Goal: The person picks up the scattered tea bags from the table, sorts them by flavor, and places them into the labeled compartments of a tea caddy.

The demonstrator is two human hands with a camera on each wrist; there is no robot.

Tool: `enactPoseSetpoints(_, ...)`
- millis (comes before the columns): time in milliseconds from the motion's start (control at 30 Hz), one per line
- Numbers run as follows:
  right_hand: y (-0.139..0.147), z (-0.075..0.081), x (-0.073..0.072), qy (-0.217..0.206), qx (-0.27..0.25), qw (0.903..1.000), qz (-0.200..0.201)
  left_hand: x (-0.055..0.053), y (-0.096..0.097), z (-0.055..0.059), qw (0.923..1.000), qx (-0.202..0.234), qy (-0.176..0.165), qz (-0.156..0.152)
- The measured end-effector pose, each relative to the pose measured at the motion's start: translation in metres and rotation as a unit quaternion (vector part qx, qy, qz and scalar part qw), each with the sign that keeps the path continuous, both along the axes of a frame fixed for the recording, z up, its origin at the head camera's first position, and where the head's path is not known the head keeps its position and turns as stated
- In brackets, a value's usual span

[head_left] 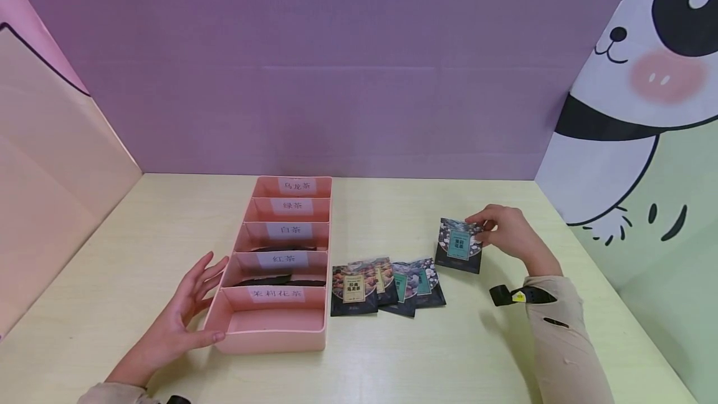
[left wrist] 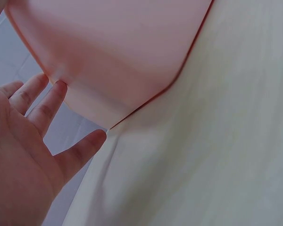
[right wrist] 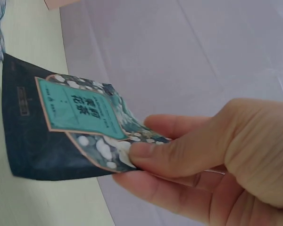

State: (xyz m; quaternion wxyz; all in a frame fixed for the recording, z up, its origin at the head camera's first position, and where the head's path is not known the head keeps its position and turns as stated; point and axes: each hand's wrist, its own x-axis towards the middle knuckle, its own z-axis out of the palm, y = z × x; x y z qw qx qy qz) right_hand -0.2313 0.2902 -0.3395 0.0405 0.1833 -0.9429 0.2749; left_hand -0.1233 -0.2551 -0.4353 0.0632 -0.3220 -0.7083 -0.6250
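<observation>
My right hand point(head_left: 509, 235) pinches a dark tea sachet point(head_left: 459, 253) by its upper right edge, thumb on the printed face. In the right wrist view, this sachet point(right wrist: 78, 110) shows a teal label and white flower print. My left hand point(head_left: 182, 323) has its fingers spread along the left side of a pink divided box point(head_left: 275, 341). Its fingertips touch the box wall in the left wrist view, with the thumb near the lower corner. Dark sachets point(head_left: 262, 281) lie in the second compartment from the front, and one dark edge point(head_left: 286, 247) shows in the third.
Just right of the box, several tea sachets lie overlapping on the table: one with a cream label point(head_left: 354, 292) at the left, teal-labelled ones point(head_left: 429, 292) at the right. White paper labels point(head_left: 276, 293) mark the compartments. A purple panel point(head_left: 348, 80) stands behind the table.
</observation>
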Motion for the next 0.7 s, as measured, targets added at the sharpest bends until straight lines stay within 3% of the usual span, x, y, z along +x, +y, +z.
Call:
enactPoseSetpoints(200,-0.009,0.004,0.003,0.027,-0.011,0.9996,-0.005,-0.001,0.0,-0.001,1.0,-0.002,0.003,0.0)
enactPoseSetpoints(467,-0.023,0.007,0.007,0.013,-0.069,0.9973,-0.021,-0.001,0.001,-0.001,1.0,0.005,0.004,-0.003)
enactPoseSetpoints(700,-0.045,0.01,0.013,0.036,-0.088,0.9955,-0.009,0.0,0.001,0.0,1.0,0.005,-0.001,0.0)
